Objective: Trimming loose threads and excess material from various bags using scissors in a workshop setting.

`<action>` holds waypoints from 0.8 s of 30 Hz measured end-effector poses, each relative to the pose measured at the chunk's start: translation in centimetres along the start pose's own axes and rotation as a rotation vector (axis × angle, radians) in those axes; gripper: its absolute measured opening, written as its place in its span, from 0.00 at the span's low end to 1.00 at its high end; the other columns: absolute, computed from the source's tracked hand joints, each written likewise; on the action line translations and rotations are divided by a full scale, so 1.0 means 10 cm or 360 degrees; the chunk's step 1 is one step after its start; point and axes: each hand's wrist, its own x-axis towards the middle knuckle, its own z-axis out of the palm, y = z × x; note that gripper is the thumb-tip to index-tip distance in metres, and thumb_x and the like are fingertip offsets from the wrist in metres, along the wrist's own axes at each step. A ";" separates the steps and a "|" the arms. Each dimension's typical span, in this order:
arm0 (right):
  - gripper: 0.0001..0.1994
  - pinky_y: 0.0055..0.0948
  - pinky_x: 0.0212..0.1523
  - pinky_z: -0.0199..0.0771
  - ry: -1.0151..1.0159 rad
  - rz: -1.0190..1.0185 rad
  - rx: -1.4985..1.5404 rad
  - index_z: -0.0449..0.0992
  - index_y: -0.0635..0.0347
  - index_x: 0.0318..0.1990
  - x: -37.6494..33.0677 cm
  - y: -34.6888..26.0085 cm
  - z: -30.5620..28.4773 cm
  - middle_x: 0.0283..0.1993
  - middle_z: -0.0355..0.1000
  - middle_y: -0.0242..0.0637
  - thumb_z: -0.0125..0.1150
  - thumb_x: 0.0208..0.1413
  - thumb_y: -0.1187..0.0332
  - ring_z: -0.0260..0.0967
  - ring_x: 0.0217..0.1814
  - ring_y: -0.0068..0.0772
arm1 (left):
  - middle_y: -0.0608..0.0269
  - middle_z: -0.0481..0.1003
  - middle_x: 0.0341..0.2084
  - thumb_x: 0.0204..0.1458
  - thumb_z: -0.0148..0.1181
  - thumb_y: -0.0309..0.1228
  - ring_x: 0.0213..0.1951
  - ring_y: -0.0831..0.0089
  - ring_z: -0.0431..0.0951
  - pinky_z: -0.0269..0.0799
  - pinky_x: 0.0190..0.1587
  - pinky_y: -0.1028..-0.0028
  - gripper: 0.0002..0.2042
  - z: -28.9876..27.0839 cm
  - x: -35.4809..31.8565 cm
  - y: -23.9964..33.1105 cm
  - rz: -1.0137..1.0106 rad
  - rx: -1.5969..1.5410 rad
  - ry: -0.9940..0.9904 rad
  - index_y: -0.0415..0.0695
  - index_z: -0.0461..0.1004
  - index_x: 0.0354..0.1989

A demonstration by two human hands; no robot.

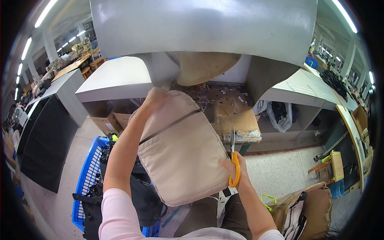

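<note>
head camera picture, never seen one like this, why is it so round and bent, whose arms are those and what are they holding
The picture comes from a wide fisheye camera worn on a person's head, looking down, so straight edges bend near the rim. The two forearms rising from the bottom belong to that person. The left hand grips the top of a beige padded fabric bag with a dark zip line, held up in front of them. The right hand has its grip on orange-handled scissors, blades pointing up beside the bag's right edge. Behind is a worn wooden bench top littered with scraps. Lower left stands a blue plastic crate with dark bags in it.
</note>
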 end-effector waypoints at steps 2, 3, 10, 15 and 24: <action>0.25 0.24 0.44 0.65 -0.0047 -0.0010 0.0000 0.64 0.64 0.46 0.07 0.10 -0.06 0.39 0.67 0.38 0.65 0.38 0.70 0.66 0.41 0.30 | 0.68 0.73 0.19 0.45 0.56 0.25 0.22 0.81 0.69 0.64 0.27 0.79 0.06 0.00 -0.01 0.02 -0.0006 0.0023 0.0002 0.37 0.77 0.29; 0.25 0.24 0.45 0.65 -0.0094 -0.0021 0.0001 0.64 0.64 0.47 0.09 0.13 -0.07 0.40 0.67 0.39 0.65 0.38 0.70 0.66 0.41 0.31 | 0.68 0.73 0.19 0.45 0.56 0.25 0.22 0.81 0.69 0.63 0.26 0.79 0.06 0.01 -0.01 0.02 -0.0010 0.0048 0.0005 0.37 0.77 0.28; 0.25 0.24 0.44 0.65 -0.0083 -0.0015 -0.0054 0.64 0.64 0.46 0.06 0.10 -0.11 0.40 0.67 0.39 0.64 0.38 0.69 0.66 0.41 0.30 | 0.59 0.70 0.15 0.40 0.58 0.30 0.18 0.73 0.68 0.64 0.22 0.71 0.11 0.06 0.05 -0.03 0.0086 -0.0009 0.0077 0.32 0.75 0.26; 0.25 0.24 0.44 0.65 -0.0100 -0.0064 -0.0040 0.64 0.65 0.47 0.04 0.12 -0.11 0.40 0.67 0.38 0.63 0.38 0.69 0.66 0.41 0.29 | 0.69 0.72 0.19 0.44 0.58 0.26 0.22 0.82 0.67 0.63 0.26 0.80 0.07 0.05 0.01 -0.01 0.0087 0.0121 0.0095 0.34 0.76 0.29; 0.23 0.19 0.43 0.63 -0.0381 -0.0311 0.0126 0.67 0.64 0.46 -0.46 0.31 -0.46 0.38 0.69 0.32 0.62 0.38 0.75 0.65 0.39 0.21 | 0.67 0.72 0.26 0.47 0.56 0.31 0.30 0.81 0.68 0.64 0.34 0.80 0.12 -0.04 -1.13 0.15 0.0387 -0.0139 -0.0085 0.35 0.72 0.37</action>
